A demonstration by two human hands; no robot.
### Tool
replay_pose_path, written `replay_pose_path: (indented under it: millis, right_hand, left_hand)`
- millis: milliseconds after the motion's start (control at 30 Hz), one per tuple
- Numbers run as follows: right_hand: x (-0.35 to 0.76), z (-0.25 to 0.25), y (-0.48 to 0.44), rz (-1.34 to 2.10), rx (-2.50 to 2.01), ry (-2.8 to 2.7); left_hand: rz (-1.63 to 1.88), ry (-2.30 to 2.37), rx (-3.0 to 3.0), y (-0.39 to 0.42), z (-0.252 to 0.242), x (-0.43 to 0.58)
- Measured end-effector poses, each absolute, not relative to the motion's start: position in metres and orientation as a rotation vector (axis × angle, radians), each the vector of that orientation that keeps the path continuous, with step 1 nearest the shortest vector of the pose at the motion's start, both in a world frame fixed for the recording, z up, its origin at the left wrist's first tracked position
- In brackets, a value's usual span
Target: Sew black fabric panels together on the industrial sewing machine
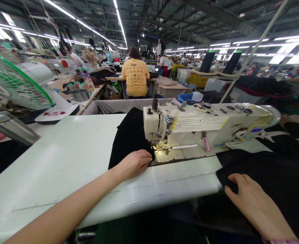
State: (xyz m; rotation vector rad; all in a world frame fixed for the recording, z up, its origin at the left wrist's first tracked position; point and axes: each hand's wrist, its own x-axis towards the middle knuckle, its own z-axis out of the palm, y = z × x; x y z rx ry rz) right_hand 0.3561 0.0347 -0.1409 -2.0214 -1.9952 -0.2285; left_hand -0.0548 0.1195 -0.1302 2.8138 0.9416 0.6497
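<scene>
A piece of black fabric (127,139) lies on the pale table beside and partly under the head of a white sewing machine (190,118). My left hand (136,163) is on its near corner, fingers closed and bent at the cloth's edge, close to the presser foot (159,148). At the table's right end, my right hand (251,196) reaches over a second pile of black fabric (273,169). Thumb and forefinger stand apart at the pile's left edge; the other fingers are partly hidden.
Pink-handled snips (205,142) and a white pen-like stick (184,146) lie on the machine bed. A green-rimmed fan (17,78) and a steel flask (12,127) stand left. Ahead, a person in a yellow shirt (135,76) sits facing away. Thread cones (206,62) stand behind the machine.
</scene>
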Motion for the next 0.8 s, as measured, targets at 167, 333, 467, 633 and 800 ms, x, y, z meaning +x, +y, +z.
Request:
replay_pose_path:
  millis: [167,333,467,633,800]
  right_hand:
    - [0.355,-0.145,0.037,-0.123,-1.972,-1.972]
    - [0.362,-0.101,0.025,0.029,-1.807,-1.410]
    - [0.374,-0.061,0.013,-0.136,-1.685,-1.258]
    - [0.344,-0.016,0.002,-0.274,-1.612,-1.228]
    - [0.285,-0.008,0.013,0.937,-1.113,-1.430]
  left_hand:
    - [0.605,0.994,2.787,0.145,-0.124,-0.060]
    - [0.543,1.111,2.781,0.159,-0.116,-0.062]
    - [0.558,1.246,2.762,0.145,-0.111,-0.051]
    - [0.732,1.068,2.790,0.088,-0.093,-0.020]
    - [0.924,0.833,2.570,0.033,-0.054,0.017]
